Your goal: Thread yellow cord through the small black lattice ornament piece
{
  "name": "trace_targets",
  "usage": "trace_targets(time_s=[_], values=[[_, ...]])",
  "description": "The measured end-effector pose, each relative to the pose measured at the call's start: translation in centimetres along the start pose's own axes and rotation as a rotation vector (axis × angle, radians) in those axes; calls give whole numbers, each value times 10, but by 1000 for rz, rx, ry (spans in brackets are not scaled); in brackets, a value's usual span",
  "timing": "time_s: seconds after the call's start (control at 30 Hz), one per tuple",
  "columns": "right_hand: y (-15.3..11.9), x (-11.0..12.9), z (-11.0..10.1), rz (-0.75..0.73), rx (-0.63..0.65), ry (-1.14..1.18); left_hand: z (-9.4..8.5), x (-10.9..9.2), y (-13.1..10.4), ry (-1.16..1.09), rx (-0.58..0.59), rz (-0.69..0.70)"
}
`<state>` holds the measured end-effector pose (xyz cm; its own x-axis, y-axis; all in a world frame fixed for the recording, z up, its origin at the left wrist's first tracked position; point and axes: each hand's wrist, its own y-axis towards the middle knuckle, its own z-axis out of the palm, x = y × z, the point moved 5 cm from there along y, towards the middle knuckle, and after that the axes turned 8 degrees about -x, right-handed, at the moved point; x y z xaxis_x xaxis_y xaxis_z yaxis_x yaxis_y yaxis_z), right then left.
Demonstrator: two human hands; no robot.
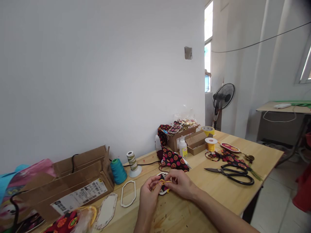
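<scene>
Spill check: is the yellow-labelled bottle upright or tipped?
Upright: the yellow-labelled white bottle stands base-down on the wooden table, its narrow top pointing up.

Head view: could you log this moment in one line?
left hand: pinching yellow cord | right hand: pinching yellow cord | beneath: patterned ornament | off right: black-handled scissors

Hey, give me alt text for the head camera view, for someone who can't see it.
A person's left hand and right hand hold a thin yellow cord over a small patterned piece on a wooden table. Black-handled scissors and a spool of yellow cord are to the right; a teal thread cone and an open cardboard box stand to the left.
</scene>
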<state>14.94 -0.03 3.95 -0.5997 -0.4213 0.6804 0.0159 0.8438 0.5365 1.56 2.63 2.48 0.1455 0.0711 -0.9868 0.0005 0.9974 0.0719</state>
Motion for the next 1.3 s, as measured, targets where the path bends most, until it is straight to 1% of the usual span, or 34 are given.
trace_targets(time_s=[0.2,0.4,0.5,0.67,0.97,1.2,1.3], values=[[-1,2,2,-7,29,67,0,-1,0,14,6,4],[0,-1,5,29,56,188,4,-1,-3,72,76,-20],[1,-2,6,56,50,228,6,-1,-5,90,95,-32],[2,-3,5,82,26,260,6,-1,-5,114,98,-56],[1,-8,8,173,50,336,5,1,-5,116,95,-82],[3,-13,6,262,-6,376,7,4,-5,72,156,-128],[5,-14,4,307,-28,413,7,5,-6,57,159,-134]])
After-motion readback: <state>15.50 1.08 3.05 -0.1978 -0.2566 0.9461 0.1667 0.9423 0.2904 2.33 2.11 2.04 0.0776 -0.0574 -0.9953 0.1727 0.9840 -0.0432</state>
